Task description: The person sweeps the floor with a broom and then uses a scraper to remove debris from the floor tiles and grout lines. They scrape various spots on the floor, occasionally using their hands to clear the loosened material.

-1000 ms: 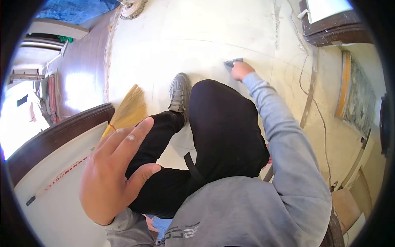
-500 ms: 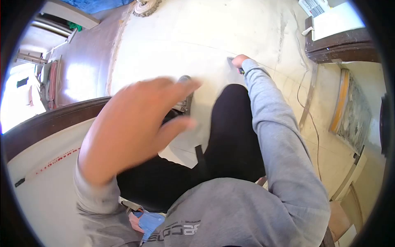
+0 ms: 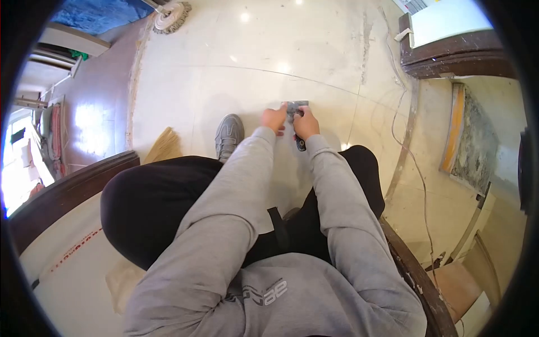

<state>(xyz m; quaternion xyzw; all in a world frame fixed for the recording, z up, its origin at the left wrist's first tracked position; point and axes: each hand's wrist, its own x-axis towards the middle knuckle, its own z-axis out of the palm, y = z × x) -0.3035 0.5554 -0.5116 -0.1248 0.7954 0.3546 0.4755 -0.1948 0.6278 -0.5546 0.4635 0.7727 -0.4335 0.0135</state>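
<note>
Ahead of my knees, close to the pale floor (image 3: 179,95), both hands meet at a scraper (image 3: 297,105) with a wide grey metal blade and a dark handle. My right hand (image 3: 306,124) is closed around the scraper, and the handle's end sticks out below the fingers. From the other side, my left hand (image 3: 273,119) has curled fingers at the blade's left edge, seemingly pinching it. The fingers' undersides are hidden.
A grey shoe (image 3: 229,137) stands left of my hands, near straw broom bristles (image 3: 163,145). A round mop head (image 3: 171,18) lies at the back left. A cable (image 3: 405,143) runs along the right, beside a dark wooden frame (image 3: 460,54).
My left hand has swung from close in front of the camera out to the scraper. My right hand has drawn the scraper back and left. The knees have spread apart.
</note>
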